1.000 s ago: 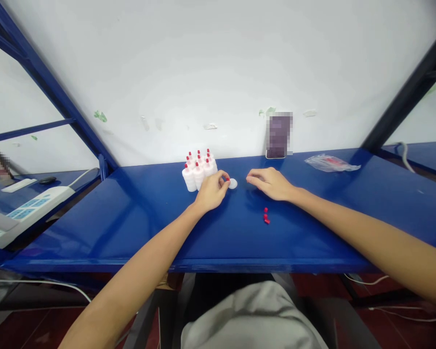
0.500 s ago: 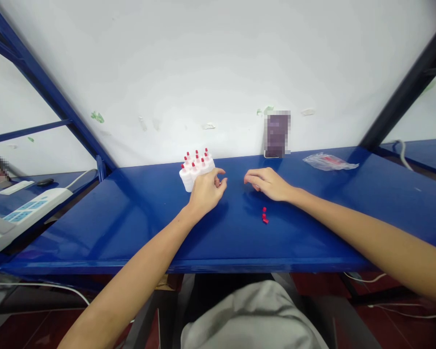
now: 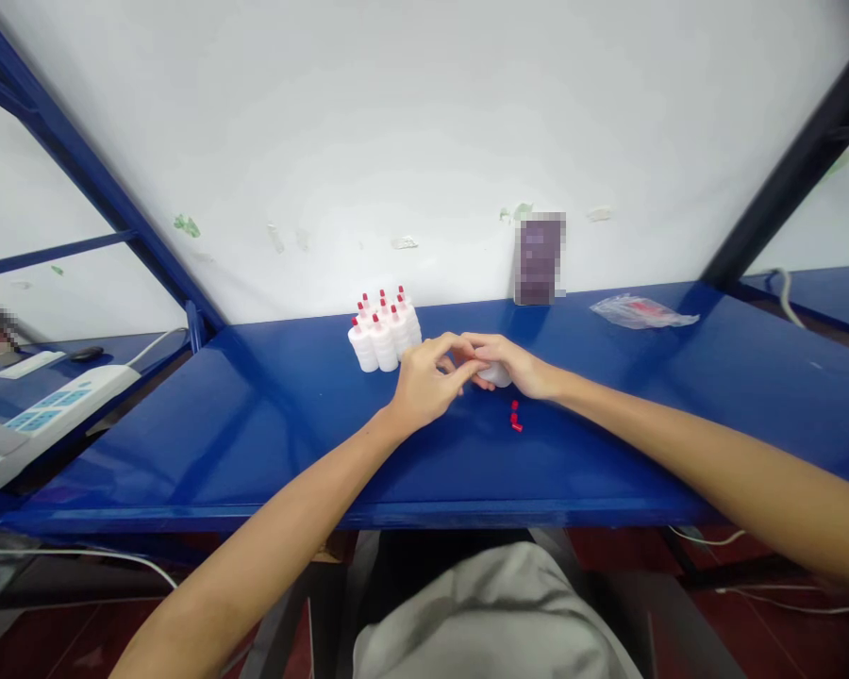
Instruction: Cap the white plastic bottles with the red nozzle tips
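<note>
My right hand is closed around a small white plastic bottle, which lies tilted under its palm and is mostly hidden by the fingers. Touching it from the left, my left hand has its thumb and forefinger pinched at the top end of that bottle. What sits between those fingertips is hidden. Just left of my hands stands a tight group of similar white bottles, upright, with red caps on their pointed tips. Several loose small red caps lie on the table below my right hand.
The blue table meets a white wall behind. A phone, blurred out, leans on that wall. To its right lies a clear plastic bag with red pieces. A white power strip is at the far left, beside a blue frame post.
My left hand has moved right from beside the bottle group and met my right hand. Both hands now close together, and a white bottle shows in the right one.
</note>
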`<state>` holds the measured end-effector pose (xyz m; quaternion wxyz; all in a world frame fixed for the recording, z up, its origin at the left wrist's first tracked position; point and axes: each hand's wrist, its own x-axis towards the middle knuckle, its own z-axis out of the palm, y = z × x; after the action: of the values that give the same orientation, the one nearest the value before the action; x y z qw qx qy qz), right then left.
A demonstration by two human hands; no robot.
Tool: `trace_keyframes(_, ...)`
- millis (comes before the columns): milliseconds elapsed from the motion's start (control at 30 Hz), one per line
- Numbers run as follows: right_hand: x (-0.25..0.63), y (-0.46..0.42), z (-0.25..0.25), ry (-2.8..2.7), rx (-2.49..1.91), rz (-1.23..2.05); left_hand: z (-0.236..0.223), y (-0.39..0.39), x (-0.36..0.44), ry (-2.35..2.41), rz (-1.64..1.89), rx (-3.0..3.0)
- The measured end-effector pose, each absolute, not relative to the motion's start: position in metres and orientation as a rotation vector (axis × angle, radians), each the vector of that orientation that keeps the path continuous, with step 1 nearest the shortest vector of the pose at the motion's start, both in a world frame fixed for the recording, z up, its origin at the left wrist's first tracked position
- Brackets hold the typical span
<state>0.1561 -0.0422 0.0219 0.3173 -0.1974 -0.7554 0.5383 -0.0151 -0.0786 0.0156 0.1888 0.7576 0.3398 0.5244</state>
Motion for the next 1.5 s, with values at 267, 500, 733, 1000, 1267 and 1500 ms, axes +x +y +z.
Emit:
trace_keyframes(267,0.155,-0.043,0.023,-2.007,-0.547,1.382,0.012,-0.077,-0.014,0.896,1.493,2.120)
trace_keyframes(500,0.154,-0.045,0.023,-1.993,-0.518,1.375,0.011,-0.078,-0.013,0.909,1.490,2.105)
trace_keyframes(733,0.152,-0.043,0.023,-2.000,-0.539,1.385,0.011,-0.077,-0.012,0.873,1.488,2.158)
trace_keyframes(1000,0.154,-0.048,0.025,-2.056,-0.623,1.274,0.012,-0.074,-0.014,0.917,1.410,2.319)
trace_keyframes(1267,0.159,-0.041,0.019,-2.094,-0.686,1.049,0.012,-0.069,-0.022,1.097,1.200,2.505)
trace_keyframes(1500,0.171,-0.028,0.015,-2.109,-0.895,0.727,0.047,-0.070,-0.047,1.513,1.549,2.305)
